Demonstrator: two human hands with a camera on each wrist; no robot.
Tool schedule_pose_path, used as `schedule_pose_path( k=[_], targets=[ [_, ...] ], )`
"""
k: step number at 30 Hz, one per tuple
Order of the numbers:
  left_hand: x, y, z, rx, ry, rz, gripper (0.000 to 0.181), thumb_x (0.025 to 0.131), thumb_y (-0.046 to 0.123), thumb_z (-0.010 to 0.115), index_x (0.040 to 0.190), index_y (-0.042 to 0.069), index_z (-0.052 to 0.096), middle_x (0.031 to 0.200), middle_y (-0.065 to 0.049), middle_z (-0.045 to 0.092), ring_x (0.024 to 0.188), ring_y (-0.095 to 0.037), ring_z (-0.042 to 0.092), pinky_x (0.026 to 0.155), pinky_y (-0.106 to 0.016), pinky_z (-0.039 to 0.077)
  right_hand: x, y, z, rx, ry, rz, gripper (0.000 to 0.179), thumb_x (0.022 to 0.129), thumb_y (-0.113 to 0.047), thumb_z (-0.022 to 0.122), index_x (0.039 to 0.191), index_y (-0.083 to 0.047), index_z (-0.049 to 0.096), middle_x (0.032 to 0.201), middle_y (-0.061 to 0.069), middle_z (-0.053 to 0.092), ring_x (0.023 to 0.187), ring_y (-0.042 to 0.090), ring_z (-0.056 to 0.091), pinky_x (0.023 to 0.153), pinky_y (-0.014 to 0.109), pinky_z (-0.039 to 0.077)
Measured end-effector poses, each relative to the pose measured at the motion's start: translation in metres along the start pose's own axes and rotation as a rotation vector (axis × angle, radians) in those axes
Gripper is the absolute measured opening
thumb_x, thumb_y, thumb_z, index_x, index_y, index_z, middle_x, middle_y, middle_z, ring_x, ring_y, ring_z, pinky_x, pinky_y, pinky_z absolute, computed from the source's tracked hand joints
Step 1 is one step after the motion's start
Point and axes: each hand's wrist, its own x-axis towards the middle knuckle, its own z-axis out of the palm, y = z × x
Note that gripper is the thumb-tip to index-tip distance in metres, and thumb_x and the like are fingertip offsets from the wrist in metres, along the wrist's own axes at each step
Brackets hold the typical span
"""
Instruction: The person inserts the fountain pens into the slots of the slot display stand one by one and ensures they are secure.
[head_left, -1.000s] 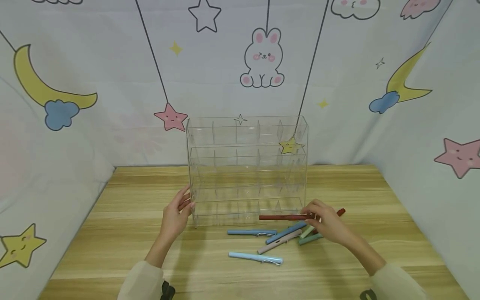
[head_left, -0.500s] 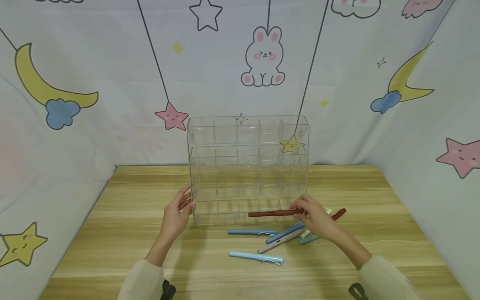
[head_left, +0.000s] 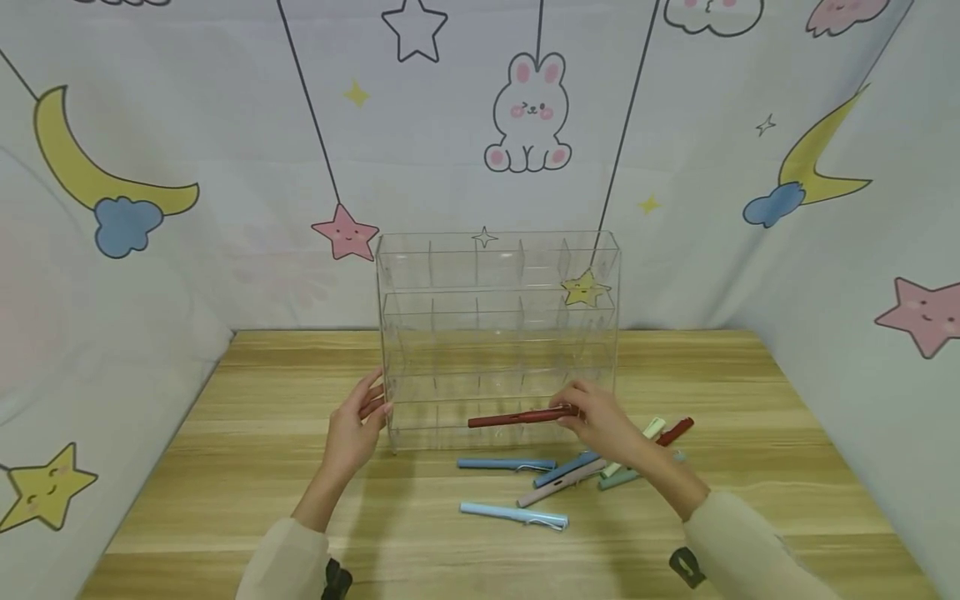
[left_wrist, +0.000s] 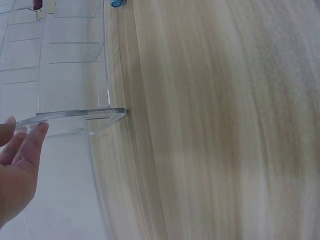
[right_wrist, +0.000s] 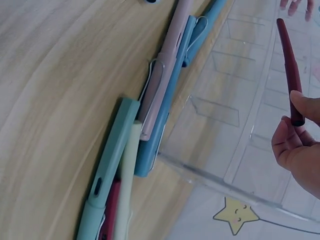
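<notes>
My right hand (head_left: 600, 421) pinches a dark red pen (head_left: 510, 418) near its capped end. The pen lies nearly level in front of the lower tiers of a clear acrylic pen rack (head_left: 498, 317); in the right wrist view the red pen (right_wrist: 290, 60) sticks out past the thumb and fingers. At the rack's left side my left hand (head_left: 352, 433) rests its fingertips. The left wrist view shows the fairly straight fingers (left_wrist: 32, 145) touching the outside of the side panel (left_wrist: 75, 114).
In front of the rack lie a blue pen (head_left: 504, 464) and a light blue pen (head_left: 513, 515). Further right is a loose pile with a pinkish-grey pen (head_left: 551, 487), a pale green pen (right_wrist: 129, 175), a teal-green pen (right_wrist: 112, 155) and another red pen (head_left: 677, 430). A patterned curtain (head_left: 675, 275) hangs behind.
My right hand has carried the dark red pen leftward and slightly up, from beside the pile to the front of the rack. My left hand has stayed at the rack's side.
</notes>
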Motion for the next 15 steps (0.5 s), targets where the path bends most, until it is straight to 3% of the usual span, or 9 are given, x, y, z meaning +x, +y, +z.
schedule_pose_path(
  k=[8,15],
  targets=[
    [-0.001,0.002,0.0,0.006,-0.004,-0.003,0.051,0.087,-0.006,0.056,0.136,0.002,0.04,0.119,-0.029,0.053,0.105,-0.038,0.056,0.079,-0.03,0.054,0.017,-0.009,0.014,-0.025,0.032,0.012,0.018,0.076,0.005,0.069,0.091,-0.002,0.064,0.083,0.005,0.054,0.069,0.015,0.047,0.056,0.024,0.043],
    [-0.001,0.003,0.0,0.069,-0.003,0.024,0.051,0.088,-0.005,0.055,0.136,0.001,0.039,0.119,-0.029,0.053,0.104,-0.039,0.056,0.078,-0.031,0.054,0.028,-0.022,0.023,-0.035,0.001,0.013,0.017,0.078,0.003,0.068,0.094,-0.002,0.064,0.085,0.004,0.053,0.067,0.012,0.044,0.054,0.022,0.041]
  ],
)
